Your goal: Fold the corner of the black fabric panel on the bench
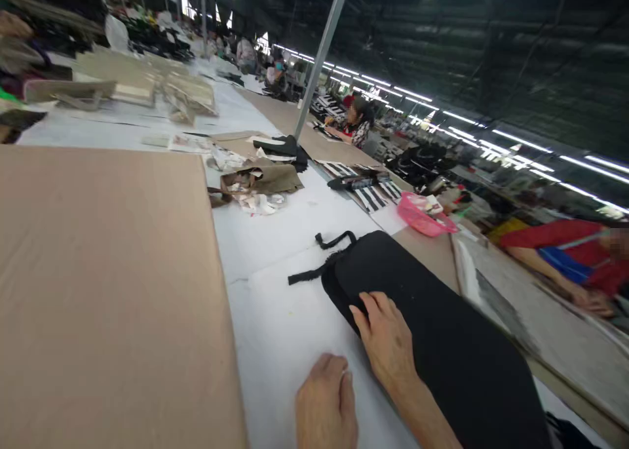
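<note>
Nearby, black fabric (442, 324) is pressed under the flat, spread right hand (386, 341); the left hand (324, 403), palm down and unclenched, is flanked by a tan sheet (98, 292).

Nothing legible on my feed.

From my remote seat I find no word, number, brand or sign that I can read. The printed sheets (189, 142) far up the bench (275, 239) show faint marks, and the white slips (260, 203) among the brown paper scraps may carry print, but all of it is too small and blurred to make out. The black fabric piece (442, 318) nearest the camera shows no label or lettering on the side I see.
</note>
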`<state>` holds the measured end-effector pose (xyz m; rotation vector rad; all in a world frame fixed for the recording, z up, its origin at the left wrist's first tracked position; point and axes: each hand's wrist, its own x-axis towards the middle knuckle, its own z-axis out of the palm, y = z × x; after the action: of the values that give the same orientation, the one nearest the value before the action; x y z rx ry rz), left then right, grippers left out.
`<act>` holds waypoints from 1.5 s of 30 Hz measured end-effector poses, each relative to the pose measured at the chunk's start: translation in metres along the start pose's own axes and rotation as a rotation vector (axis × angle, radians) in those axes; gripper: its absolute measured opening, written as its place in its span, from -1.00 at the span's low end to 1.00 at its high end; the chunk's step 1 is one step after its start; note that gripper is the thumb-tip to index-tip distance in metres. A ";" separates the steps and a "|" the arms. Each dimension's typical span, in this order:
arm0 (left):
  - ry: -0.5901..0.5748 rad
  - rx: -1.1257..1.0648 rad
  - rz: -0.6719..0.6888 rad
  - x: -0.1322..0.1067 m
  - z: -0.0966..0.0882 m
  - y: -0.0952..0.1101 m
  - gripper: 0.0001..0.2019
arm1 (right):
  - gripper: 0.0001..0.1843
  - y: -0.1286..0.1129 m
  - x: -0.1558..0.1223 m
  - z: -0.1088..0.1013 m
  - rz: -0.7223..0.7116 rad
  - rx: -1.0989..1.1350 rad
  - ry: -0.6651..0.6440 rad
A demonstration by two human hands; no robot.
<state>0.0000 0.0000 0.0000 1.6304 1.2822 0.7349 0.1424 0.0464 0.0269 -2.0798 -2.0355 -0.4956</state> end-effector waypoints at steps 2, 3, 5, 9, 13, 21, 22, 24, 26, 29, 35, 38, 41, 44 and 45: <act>0.005 -0.002 0.013 0.001 0.001 -0.001 -0.70 | -0.67 -0.009 0.010 -0.002 0.038 0.046 0.012; 0.006 -0.003 0.018 0.002 0.002 -0.002 -0.70 | -0.68 -0.014 0.016 -0.002 0.061 0.054 0.012; 0.004 -0.009 0.024 0.002 0.004 -0.004 -0.70 | -0.70 -0.025 0.027 -0.003 0.111 0.040 -0.004; -0.002 -0.036 0.033 0.004 0.008 -0.009 -0.70 | -0.74 -0.047 0.050 0.001 0.235 -0.091 -0.044; -0.007 -0.109 0.019 0.006 0.007 -0.011 -0.72 | -0.75 -0.061 0.065 0.010 0.291 -0.165 -0.039; -0.016 -0.214 -0.032 0.008 0.002 -0.008 -0.73 | -0.79 -0.068 0.070 0.019 0.309 -0.228 -0.054; -0.014 -0.219 -0.033 0.008 0.002 -0.008 -0.73 | -0.79 -0.068 0.069 0.019 0.307 -0.229 -0.058; -0.014 -0.220 -0.034 0.008 0.002 -0.008 -0.73 | -0.79 -0.066 0.068 0.017 0.300 -0.230 -0.066; -0.019 -0.218 -0.034 0.008 0.003 -0.008 -0.72 | -0.80 -0.065 0.068 0.017 0.295 -0.230 -0.075; -0.016 -0.221 -0.040 0.008 0.004 -0.008 -0.72 | -0.80 -0.064 0.068 0.016 0.292 -0.237 -0.086; -0.003 -0.239 -0.049 0.008 0.005 -0.008 -0.73 | -0.81 -0.065 0.069 0.015 0.277 -0.269 -0.103; -0.004 -0.243 -0.051 0.008 0.004 -0.007 -0.74 | -0.81 -0.066 0.071 0.016 0.271 -0.282 -0.113; -0.004 -0.238 -0.050 0.007 0.003 -0.007 -0.74 | -0.82 -0.067 0.072 0.016 0.281 -0.292 -0.124; -0.006 -0.243 -0.053 0.007 0.004 -0.007 -0.73 | -0.83 -0.068 0.073 0.015 0.279 -0.295 -0.140; -0.008 -0.247 -0.055 0.007 0.004 -0.007 -0.73 | -0.82 -0.069 0.073 0.014 0.275 -0.292 -0.147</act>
<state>0.0024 0.0058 -0.0079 1.3927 1.1755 0.8184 0.0759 0.1223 0.0337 -2.5898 -1.7941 -0.6387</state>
